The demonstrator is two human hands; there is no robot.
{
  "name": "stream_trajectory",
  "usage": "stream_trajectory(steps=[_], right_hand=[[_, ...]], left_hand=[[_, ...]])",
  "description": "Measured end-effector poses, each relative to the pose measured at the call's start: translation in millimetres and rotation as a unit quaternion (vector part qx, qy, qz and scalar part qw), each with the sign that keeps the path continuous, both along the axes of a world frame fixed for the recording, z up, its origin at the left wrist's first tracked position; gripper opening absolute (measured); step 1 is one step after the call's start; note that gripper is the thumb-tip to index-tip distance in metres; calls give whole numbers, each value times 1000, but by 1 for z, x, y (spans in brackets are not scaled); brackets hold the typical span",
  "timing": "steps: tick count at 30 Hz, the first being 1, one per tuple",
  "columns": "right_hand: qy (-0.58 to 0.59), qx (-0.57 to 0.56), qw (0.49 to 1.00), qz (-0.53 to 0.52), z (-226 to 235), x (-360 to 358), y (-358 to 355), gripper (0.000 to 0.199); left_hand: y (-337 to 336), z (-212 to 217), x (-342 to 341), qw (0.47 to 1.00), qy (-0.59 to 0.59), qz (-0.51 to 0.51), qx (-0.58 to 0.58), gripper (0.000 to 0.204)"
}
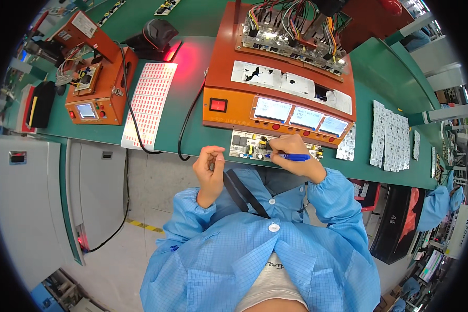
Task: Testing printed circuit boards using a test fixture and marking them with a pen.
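A: At bench edge, what does the right hand [291, 151] hold?
B: Fingers closed round 1 blue pen [291, 156], tip over the circuit board [260, 146], which lies on the green table [192, 104] just before the orange tester [275, 83] with 3 lit screens.
A: Left hand [209, 169]?
B: Loosely curled, raised off the table, holding nothing I can make out.

Electronics factory bench, orange test fixture [275, 78], circuit boards [390, 136]
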State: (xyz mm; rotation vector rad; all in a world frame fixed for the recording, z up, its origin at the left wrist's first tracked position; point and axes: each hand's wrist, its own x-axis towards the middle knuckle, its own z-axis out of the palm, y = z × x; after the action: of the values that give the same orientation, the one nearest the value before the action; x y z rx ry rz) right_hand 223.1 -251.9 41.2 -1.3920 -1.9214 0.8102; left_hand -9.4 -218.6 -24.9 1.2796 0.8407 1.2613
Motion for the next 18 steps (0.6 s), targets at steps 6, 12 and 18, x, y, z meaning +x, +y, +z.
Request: stream_trajectory(steps=[6, 12, 18], right_hand=[[-20, 0, 1000, -5, 0, 11, -8, 21], [93, -2, 981, -170, -2, 44, -50, 16], [30, 10, 988, -151, -9, 52, -62, 16]], left_hand=[[11, 19, 1, 967, 220, -28, 125, 23], [30, 31, 9, 851, 381, -156, 328, 56], [42, 32, 7, 843, 392, -179, 324, 62]])
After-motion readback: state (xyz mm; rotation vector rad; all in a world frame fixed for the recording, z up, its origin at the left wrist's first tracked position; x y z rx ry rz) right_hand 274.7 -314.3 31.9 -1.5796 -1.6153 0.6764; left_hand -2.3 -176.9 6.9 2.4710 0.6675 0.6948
